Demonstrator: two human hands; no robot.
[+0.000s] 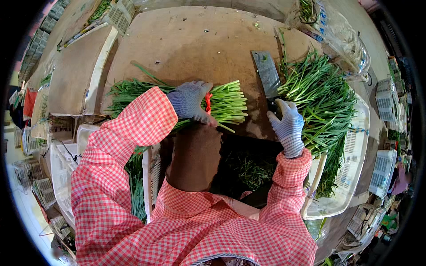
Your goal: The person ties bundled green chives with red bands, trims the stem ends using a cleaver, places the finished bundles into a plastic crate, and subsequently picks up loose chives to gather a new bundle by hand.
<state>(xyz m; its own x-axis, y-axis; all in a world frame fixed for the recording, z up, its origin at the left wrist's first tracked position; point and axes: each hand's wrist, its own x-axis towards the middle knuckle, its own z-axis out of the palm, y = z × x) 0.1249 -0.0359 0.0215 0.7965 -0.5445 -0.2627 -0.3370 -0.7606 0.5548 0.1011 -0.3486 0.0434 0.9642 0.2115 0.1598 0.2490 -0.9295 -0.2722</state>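
My left hand (191, 99), in a grey-blue knit glove, lies over a bunch of green leafy stalks (229, 104) and grips it beside a red tie (208, 102). The cut ends point right and the leaves spread left. My right hand (287, 120), in a striped glove, is closed around the dark handle (273, 104) of a cleaver (265, 71). Its broad blade lies on the wooden board (199, 46), pointing away from me. Right beside the blade is a large loose heap of the same greens (322, 99).
A white plastic crate (361, 159) stands at the right under the hanging greens. More greens (136, 186) fill a white crate (148, 186) at my left. Trimmings (253, 169) lie in the dark gap below the board. A plastic bag (346, 40) sits at the back right.
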